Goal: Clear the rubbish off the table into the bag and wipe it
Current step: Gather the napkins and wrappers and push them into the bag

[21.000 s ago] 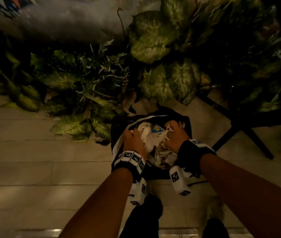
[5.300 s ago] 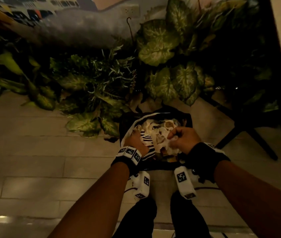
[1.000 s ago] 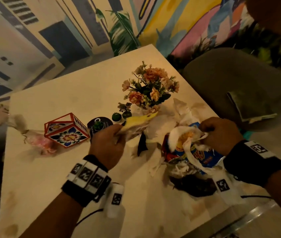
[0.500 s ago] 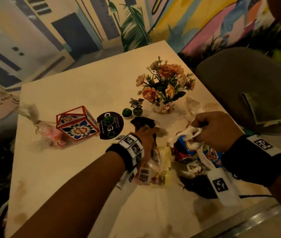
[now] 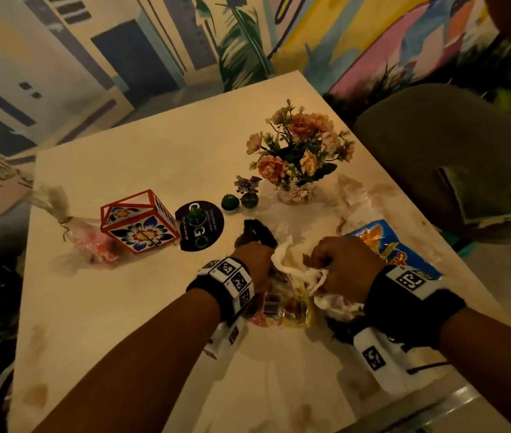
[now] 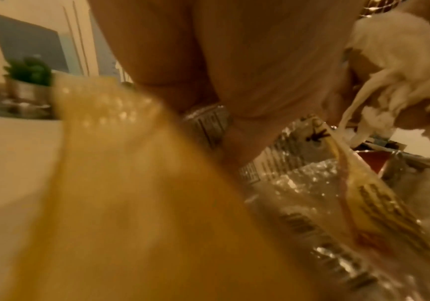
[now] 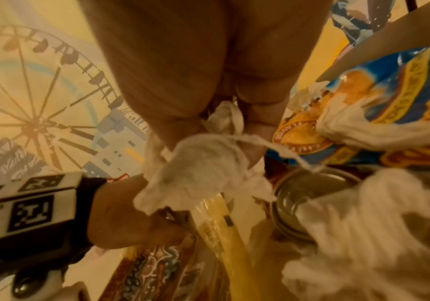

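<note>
My left hand (image 5: 263, 265) grips a yellow and clear snack wrapper (image 5: 291, 307) that hangs under it, blurred and close in the left wrist view as the yellow wrapper (image 6: 131, 183). My right hand (image 5: 323, 267) is clenched round crumpled white tissue (image 5: 313, 278), seen in the right wrist view as tissue (image 7: 208, 160) bunched in the fingers (image 7: 254, 130). Both hands meet over the rubbish pile on the table (image 5: 123, 307). A blue snack bag (image 5: 388, 245) lies right of them, a black wrapper (image 5: 257, 231) just beyond. A tin can (image 7: 311, 201) sits under more tissue.
Behind the pile stand a flower vase (image 5: 301, 154), two small green pots (image 5: 230, 202), a round black coaster (image 5: 199, 226) and a red patterned box (image 5: 138, 220). A pink packet (image 5: 88, 242) lies far left. A grey chair (image 5: 435, 145) holding a folded cloth (image 5: 482, 195) flanks the right edge.
My left hand drew the yellow wrapper back toward me. My right hand moved left off the blue bag with the tissue, so both hands now meet. The view shifted from the floor bag to the table.
</note>
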A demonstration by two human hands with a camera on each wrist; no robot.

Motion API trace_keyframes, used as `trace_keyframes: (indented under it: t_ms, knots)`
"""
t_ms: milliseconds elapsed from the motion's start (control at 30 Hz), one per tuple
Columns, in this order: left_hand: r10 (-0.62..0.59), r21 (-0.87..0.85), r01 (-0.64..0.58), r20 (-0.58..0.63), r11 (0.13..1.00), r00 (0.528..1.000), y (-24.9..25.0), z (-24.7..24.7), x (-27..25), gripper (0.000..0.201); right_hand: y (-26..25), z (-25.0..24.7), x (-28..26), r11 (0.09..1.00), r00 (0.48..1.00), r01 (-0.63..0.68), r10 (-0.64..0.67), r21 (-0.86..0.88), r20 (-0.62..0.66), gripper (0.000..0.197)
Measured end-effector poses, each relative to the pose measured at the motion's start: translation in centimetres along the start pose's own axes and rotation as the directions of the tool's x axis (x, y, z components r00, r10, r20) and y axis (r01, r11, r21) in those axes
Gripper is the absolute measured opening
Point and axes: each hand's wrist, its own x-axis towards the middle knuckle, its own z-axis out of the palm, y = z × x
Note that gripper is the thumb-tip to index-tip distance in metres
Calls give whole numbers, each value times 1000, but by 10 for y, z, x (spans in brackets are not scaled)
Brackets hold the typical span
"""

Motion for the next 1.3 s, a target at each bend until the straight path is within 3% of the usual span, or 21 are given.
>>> trace_keyframes:
  t_ms: [200,367,433,533,700,833,967,1067,1200,1267,1300]
  knots:
    - [-66,-163,43,-137,986,988,-18,12,-31,53,-7,12,9,984,994,45,-27,-171,105,31]
    - [-172,-422,12,-342,906,924,-44,2,-75,32,-14,36,19,942,957,177,-96,-286,275,15]
    - [-198,-488,-14,-379,873,904,-48,-6,-89,35,-18,46,22,901,940,232,-112,-367,321,13]
    - [-213,-502,-24,-411,865,887,-58,-9,-98,41,-21,58,28,858,946,239,-99,-454,309,17]
    - [-246,-530,-32,-446,848,860,-69,-5,-103,36,-25,67,28,872,957,178,-46,-456,285,13]
    - [-245,-546,-45,-445,836,861,-78,1,-110,38,-29,73,26,880,976,115,-13,-461,218,24]
    - [-283,-600,-98,-507,794,814,-98,1,-126,33,-40,66,29,946,991,-9,52,-325,121,8]
    - [-332,-678,-142,-519,721,788,-120,-4,-143,36,-54,52,30,983,982,-175,170,-49,-86,25]
    - [-445,-817,-190,-473,545,760,-151,-8,-176,34,-86,37,19,951,950,-117,191,287,-247,35]
    - [-446,-861,-248,-453,444,772,-164,-8,-197,44,-105,32,13,953,957,-73,150,295,-247,33]
    - [-450,-872,-272,-450,407,771,-172,-9,-206,39,-115,32,11,965,964,-51,115,257,-240,30]
